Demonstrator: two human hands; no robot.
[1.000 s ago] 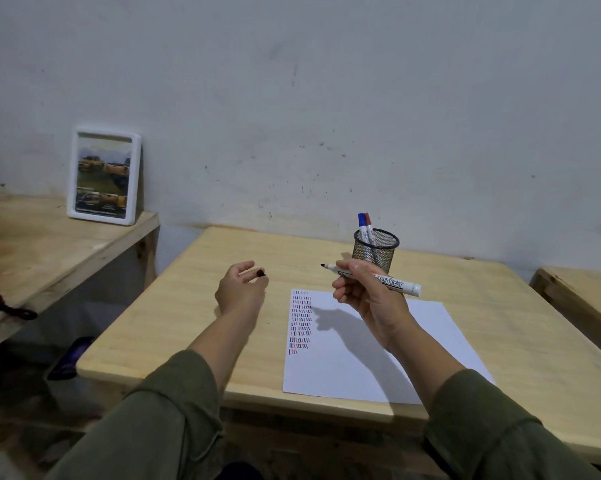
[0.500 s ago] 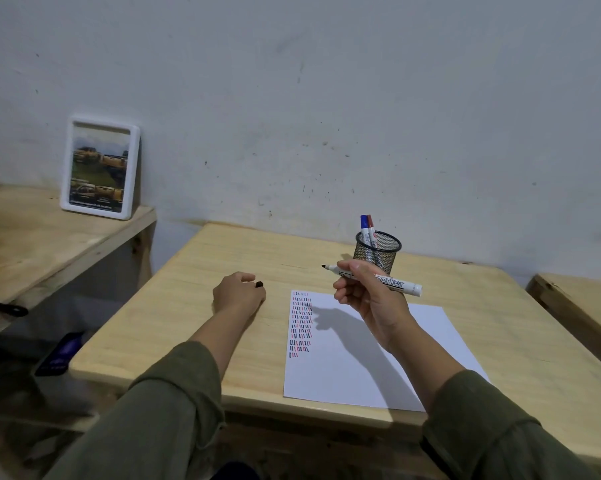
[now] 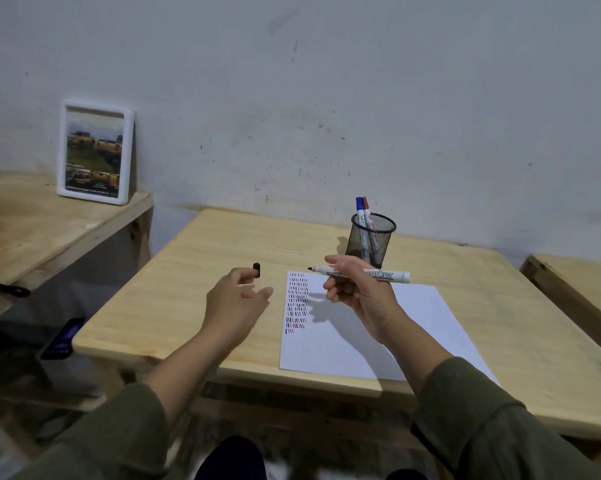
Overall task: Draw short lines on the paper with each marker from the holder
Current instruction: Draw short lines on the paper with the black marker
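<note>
Uncapped white black-tipped marker (image 3: pixel 361 273) is lying level in the pinching right hand (image 3: pixel 358 292), above the white paper sheet (image 3: pixel 361 341) on the tabletop (image 3: pixel 202 271). Left hand (image 3: pixel 236 303) is pinching the small black cap (image 3: pixel 256 270). Advice: tilt tip down, start below the existing dashes (image 3: pixel 297 303).

wooden table (image 3: pixel 195 306), paper (image 3: pixel 413 327), mesh holder (image 3: pixel 371 247)
</note>
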